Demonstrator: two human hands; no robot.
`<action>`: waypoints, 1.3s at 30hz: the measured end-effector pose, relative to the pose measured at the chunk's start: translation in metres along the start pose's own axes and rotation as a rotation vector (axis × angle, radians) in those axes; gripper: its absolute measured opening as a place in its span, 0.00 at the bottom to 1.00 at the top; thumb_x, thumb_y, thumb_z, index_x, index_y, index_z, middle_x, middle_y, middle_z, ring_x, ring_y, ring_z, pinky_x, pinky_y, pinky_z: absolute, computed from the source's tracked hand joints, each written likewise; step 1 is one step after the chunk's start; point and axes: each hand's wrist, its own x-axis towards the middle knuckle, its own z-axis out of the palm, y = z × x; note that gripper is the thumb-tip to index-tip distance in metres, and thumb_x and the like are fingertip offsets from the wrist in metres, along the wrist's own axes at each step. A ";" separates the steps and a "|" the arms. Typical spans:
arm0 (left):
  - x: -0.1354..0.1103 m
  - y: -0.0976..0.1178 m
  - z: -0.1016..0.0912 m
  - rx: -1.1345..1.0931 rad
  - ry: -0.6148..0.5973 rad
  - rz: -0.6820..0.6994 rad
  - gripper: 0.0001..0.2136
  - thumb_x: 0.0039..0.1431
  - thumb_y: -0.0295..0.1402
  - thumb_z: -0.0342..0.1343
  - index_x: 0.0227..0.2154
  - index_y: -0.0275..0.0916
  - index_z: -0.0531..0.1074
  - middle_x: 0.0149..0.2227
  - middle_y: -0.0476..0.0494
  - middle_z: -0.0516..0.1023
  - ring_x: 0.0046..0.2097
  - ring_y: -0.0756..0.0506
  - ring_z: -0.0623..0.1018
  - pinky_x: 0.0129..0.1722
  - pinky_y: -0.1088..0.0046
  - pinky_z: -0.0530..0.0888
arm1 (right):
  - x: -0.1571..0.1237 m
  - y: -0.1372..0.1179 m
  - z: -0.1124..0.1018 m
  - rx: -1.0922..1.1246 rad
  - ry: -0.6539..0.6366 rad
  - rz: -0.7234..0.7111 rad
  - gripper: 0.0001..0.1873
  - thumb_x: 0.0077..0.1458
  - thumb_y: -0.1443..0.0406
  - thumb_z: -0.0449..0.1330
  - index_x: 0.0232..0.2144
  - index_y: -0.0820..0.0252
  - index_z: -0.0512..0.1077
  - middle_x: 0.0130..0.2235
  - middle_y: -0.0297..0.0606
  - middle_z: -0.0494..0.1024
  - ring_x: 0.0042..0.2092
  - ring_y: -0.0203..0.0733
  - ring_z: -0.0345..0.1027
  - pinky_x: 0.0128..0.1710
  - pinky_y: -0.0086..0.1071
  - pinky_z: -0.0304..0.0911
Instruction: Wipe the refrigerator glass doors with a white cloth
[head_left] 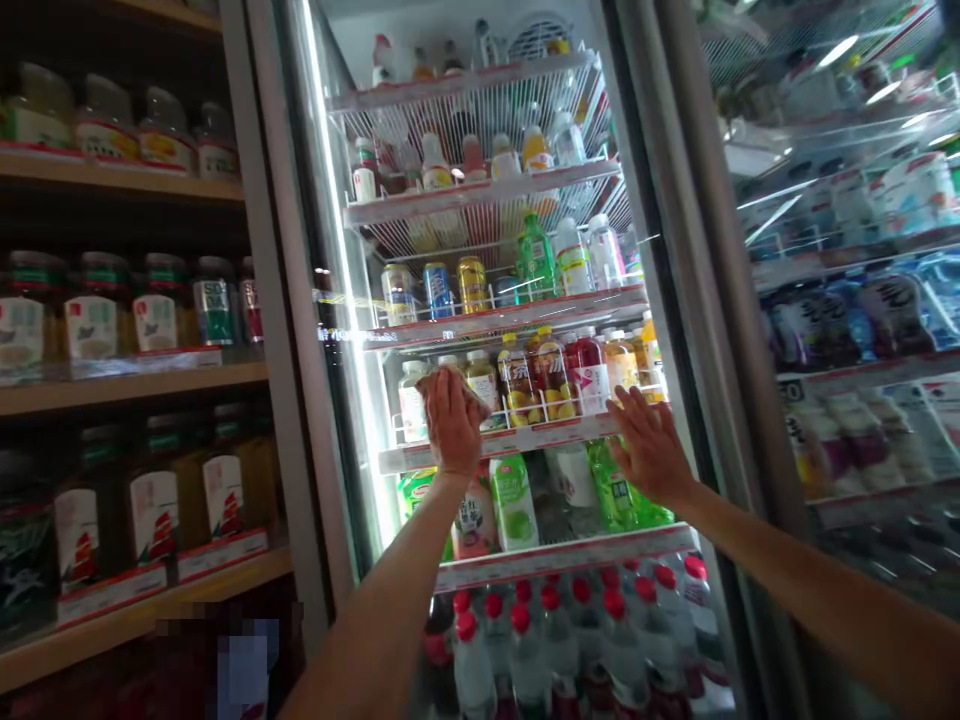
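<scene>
My left hand is pressed up against the glass door of a lit drinks fridge, fingers closed over a crumpled brownish cloth. Only the cloth's edges show around the fingers. To the right, my right hand is held up at the glass with its fingers spread and nothing in them. Behind the glass near both hands stand bottles of tea, a red drink bottle and a green-and-white carton.
Inside the fridge, wire shelves hold bottles and cans, with red-capped bottles at the bottom. A metal door frame runs down the right, beside another glass-fronted fridge. Wooden shelves with jars stand on the left.
</scene>
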 end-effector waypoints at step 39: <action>-0.020 -0.006 -0.018 0.028 -0.261 0.422 0.23 0.61 0.31 0.42 0.60 0.38 0.53 0.59 0.41 0.61 0.64 0.44 0.54 0.62 0.61 0.55 | -0.007 -0.005 0.001 -0.046 0.004 -0.016 0.40 0.59 0.61 0.48 0.64 0.63 0.27 0.65 0.46 0.46 0.65 0.51 0.34 0.59 0.50 0.48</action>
